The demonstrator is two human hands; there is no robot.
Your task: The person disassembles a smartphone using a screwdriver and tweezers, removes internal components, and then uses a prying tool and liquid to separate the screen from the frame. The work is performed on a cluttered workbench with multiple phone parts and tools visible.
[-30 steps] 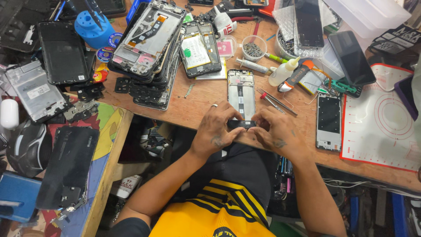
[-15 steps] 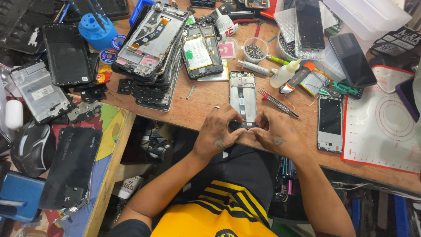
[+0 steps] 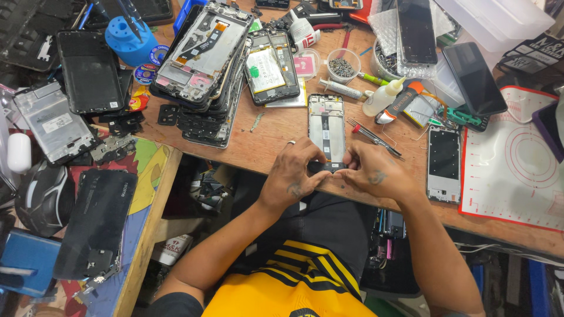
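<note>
Hands (image 3: 335,173) still pinch the phone frame's (image 3: 326,126) near end, barely shifted since earlier.

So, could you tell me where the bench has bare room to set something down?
Bare wood lies between the phone stack and the open frame held by both hands. The white mat on the right is mostly bare. The back edge, around the screw cup and bottle, is crowded.

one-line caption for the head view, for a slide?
Both hands, left hand and right hand, pinch the near end of an opened phone frame on a cluttered wooden bench.
</note>
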